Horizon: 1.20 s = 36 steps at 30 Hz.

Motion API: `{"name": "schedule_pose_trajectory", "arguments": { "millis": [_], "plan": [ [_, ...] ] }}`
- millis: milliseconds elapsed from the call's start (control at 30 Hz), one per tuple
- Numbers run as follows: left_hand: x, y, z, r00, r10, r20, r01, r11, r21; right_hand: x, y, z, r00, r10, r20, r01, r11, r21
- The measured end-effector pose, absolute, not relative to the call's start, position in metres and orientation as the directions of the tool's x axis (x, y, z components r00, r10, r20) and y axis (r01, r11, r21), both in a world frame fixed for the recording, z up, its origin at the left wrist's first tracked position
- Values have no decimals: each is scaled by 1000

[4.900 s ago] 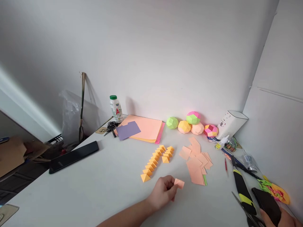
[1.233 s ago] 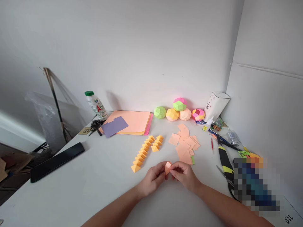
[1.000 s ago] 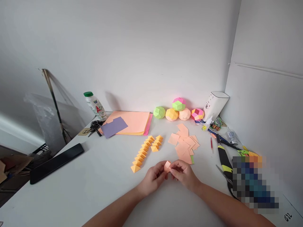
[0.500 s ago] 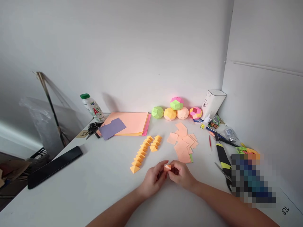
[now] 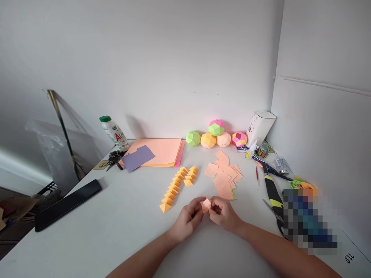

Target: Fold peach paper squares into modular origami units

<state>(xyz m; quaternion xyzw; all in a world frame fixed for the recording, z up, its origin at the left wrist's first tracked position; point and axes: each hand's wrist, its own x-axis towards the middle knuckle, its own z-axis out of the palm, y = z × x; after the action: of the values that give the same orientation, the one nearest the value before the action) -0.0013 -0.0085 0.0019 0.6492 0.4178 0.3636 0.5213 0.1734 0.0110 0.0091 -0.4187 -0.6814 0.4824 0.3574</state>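
My left hand (image 5: 188,221) and my right hand (image 5: 223,213) meet over the white table (image 5: 121,224), both pinching a small folded peach paper piece (image 5: 206,205) between their fingertips. Just beyond lies a loose pile of peach paper squares (image 5: 224,177). To the left of it runs a row of several folded orange paper units (image 5: 176,184).
Several coloured paper balls (image 5: 216,135) sit against the back wall beside a white box (image 5: 259,127). A stack of coloured sheets (image 5: 158,151), keys (image 5: 114,159), a bottle (image 5: 114,132) and a black slab (image 5: 66,204) lie to the left. A cutter (image 5: 272,191), pens and scissors lie to the right.
About five seconds ago only my left hand held the piece while my right was at the far right. Now both hands grip it, turning it slightly between the fingers.
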Motion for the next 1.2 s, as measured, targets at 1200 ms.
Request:
{"name": "schedule_pose_trajectory", "arguments": {
  "millis": [1200],
  "plan": [
    [2, -7, 15, 309, 950, -37, 107, 4, 994, 180, 9, 5, -426, 904, 26, 34, 45, -998]
  ]
}}
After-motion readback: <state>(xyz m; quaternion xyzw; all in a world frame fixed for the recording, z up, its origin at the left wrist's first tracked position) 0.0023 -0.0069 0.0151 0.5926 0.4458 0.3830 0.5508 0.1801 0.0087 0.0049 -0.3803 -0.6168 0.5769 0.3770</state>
